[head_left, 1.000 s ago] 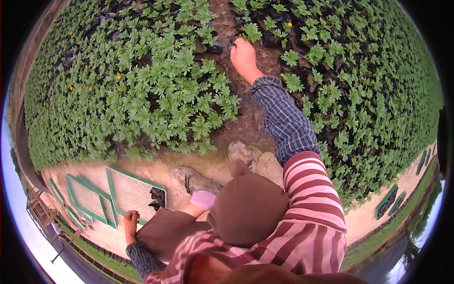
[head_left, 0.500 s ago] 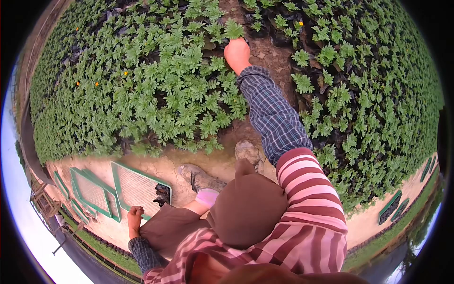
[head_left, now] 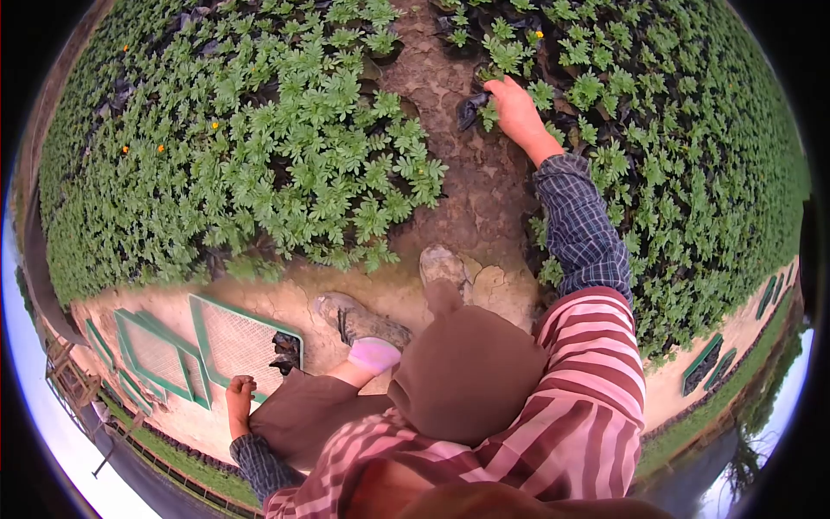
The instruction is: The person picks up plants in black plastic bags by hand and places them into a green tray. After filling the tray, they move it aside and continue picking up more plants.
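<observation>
At the edge of the right-hand plant bed, my right hand [head_left: 519, 112] reaches out with its fingers closed on a leafy seedling in a black plastic bag [head_left: 471, 111]. The bag hangs tilted to the left of my fingers, over the strip of soil, and my hand hides part of the plant. Low on the left, my left hand [head_left: 240, 396] is beside my knee, its fingers curled in with nothing visible in them. Close by it is a green-rimmed mesh tray [head_left: 233, 333], with a few dark bags [head_left: 285, 350] at its right end.
Dense green seedlings [head_left: 320, 147] fill the left bed, and more plants [head_left: 692, 173] fill the right. A bare soil path [head_left: 441, 147] runs between them. My muddy shoes [head_left: 445, 266] stand at its near end. More trays [head_left: 160, 355] lie at left; dark-filled trays [head_left: 702, 365] lie far right.
My right hand has moved right, from the left bed's edge across the path to the right bed. A black bag now shows beside its fingers. My left hand stays by my knee.
</observation>
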Available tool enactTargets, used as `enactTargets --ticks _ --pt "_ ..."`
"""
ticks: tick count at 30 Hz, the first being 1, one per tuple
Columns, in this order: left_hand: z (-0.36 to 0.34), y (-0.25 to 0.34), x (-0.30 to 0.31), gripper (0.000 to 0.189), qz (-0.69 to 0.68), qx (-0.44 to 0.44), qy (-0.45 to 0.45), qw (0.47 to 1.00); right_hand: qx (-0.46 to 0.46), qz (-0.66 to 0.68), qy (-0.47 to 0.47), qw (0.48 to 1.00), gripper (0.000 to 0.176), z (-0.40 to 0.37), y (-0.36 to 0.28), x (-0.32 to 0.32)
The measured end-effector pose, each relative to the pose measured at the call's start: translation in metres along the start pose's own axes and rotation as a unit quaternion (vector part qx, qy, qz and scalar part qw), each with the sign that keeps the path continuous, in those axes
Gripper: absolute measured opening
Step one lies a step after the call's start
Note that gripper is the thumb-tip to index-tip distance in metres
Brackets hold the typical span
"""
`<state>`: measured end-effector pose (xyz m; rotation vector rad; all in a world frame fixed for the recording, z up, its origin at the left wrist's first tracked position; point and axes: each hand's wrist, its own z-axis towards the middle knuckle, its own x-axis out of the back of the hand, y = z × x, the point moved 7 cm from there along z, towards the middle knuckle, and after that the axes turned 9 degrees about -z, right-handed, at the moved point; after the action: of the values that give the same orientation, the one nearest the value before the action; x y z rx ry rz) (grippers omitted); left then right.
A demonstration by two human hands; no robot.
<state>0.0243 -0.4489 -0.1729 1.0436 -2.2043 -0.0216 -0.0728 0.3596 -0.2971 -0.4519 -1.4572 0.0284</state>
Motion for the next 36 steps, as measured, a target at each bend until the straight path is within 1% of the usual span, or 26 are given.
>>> enactTargets --ticks 1,3,4,6,7,8,9,10,11,12,14,15,16,18,20,22,23,25,26,27,28,30,31,33,34,36 --pt "0.001 0.000 0.000 0.012 0.007 0.000 -0.001 1.000 -0.001 -0.001 -0.002 1.000 0.028 -0.003 0.011 0.002" --pt "0.001 0.003 -0.001 0.012 0.014 0.000 -0.002 1.000 -0.001 -0.076 -0.101 0.992 0.029 -0.004 0.027 -0.010" --pt "0.001 0.005 -0.001 0.012 0.014 0.002 -0.003 1.000 -0.001 -0.075 -0.100 0.992 0.029 -0.003 0.016 -0.001" --pt "0.001 0.004 -0.001 0.012 0.013 0.005 -0.003 1.000 0.005 -0.120 0.001 0.993 0.027 0.003 -0.019 0.028" --pt "0.002 0.003 -0.001 0.012 0.014 0.003 -0.006 1.000 0.022 -0.075 0.061 0.995 0.024 0.005 -0.042 0.039" --pt "0.003 0.003 0.000 0.012 0.015 -0.001 -0.009 1.000 0.042 -0.028 0.076 0.996 0.022 0.006 -0.064 0.044" --pt "0.002 0.005 -0.001 0.012 0.017 -0.001 -0.011 1.000 0.061 0.028 0.050 0.996 0.024 0.006 -0.083 0.035" --pt "0.000 0.008 -0.001 0.013 0.024 0.003 -0.009 1.000 0.049 0.055 -0.014 0.997 0.025 0.005 -0.098 0.020" --pt "0.000 0.009 -0.002 0.013 0.031 0.007 -0.007 0.999 0.043 0.078 -0.046 0.995 0.028 0.003 -0.111 0.006" --pt "0.000 0.010 -0.003 0.013 0.030 0.005 -0.008 0.999 0.046 0.078 -0.058 0.994 0.026 0.001 -0.117 -0.013" --pt "-0.001 0.007 -0.001 0.013 0.035 0.006 -0.003 0.999 0.036 0.056 -0.131 0.989 0.024 -0.002 -0.117 -0.054" --pt "-0.001 0.006 -0.002 0.013 0.034 0.007 -0.003 0.999 0.037 0.056 -0.132 0.989 0.024 -0.002 -0.120 -0.062" --pt "-0.003 0.005 -0.002 0.013 0.032 0.005 -0.003 0.999 -0.045 0.159 -0.108 0.980 0.020 -0.003 -0.112 -0.067" --pt "-0.003 0.005 -0.002 0.013 0.030 0.003 -0.004 1.000 -0.129 0.259 -0.082 0.954 0.017 -0.010 -0.101 -0.076" --pt "-0.003 0.003 -0.002 0.013 0.027 0.009 -0.004 1.000 -0.023 0.102 0.007 0.994 0.020 -0.019 -0.104 -0.062" --pt "0.000 -0.003 0.000 0.013 0.023 0.009 -0.007 1.000 -0.033 0.135 0.062 0.988 0.017 -0.036 -0.096 -0.025" --pt "0.002 -0.005 0.000 0.013 0.020 0.006 -0.010 1.000 -0.042 0.127 0.057 0.989 0.020 -0.045 -0.085 -0.019" --pt "0.003 -0.003 -0.001 0.014 0.017 0.008 -0.009 1.000 -0.037 0.132 0.050 0.989 0.020 -0.069 -0.068 0.000" --pt "0.003 -0.002 -0.001 0.014 0.012 0.011 -0.004 1.000 -0.073 0.108 0.024 0.991 0.020 -0.082 -0.057 0.005" --pt "0.004 -0.003 0.000 0.014 0.012 0.012 -0.004 1.000 -0.055 0.102 0.012 0.993 0.021 -0.095 -0.048 0.011" --pt "0.007 -0.004 0.000 0.015 0.019 0.010 -0.009 1.000 -0.061 0.088 -0.002 0.994 0.021 -0.107 -0.037 0.013" --pt "0.009 -0.007 -0.001 0.015 0.025 0.011 -0.015 1.000 -0.104 0.038 -0.054 0.992 0.019 -0.126 -0.020 0.014" --pt "0.010 -0.006 -0.001 0.015 0.023 0.006 -0.016 1.000 -0.104 0.038 -0.058 0.992 0.019 -0.129 -0.019 0.015" --pt "0.008 -0.005 0.000 0.015 0.019 -0.002 -0.019 1.000 -0.154 -0.084 -0.128 0.976 0.015 -0.138 -0.012 0.011" --pt "0.007 -0.004 -0.001 0.015 0.020 0.001 -0.017 1.000 -0.153 -0.081 -0.131 0.976 0.015 -0.131 -0.022 0.019" --pt "0.004 -0.001 0.000 0.015 0.017 0.004 -0.013 1.000 -0.056 -0.005 0.010 0.998 0.014 -0.108 -0.064 0.052"
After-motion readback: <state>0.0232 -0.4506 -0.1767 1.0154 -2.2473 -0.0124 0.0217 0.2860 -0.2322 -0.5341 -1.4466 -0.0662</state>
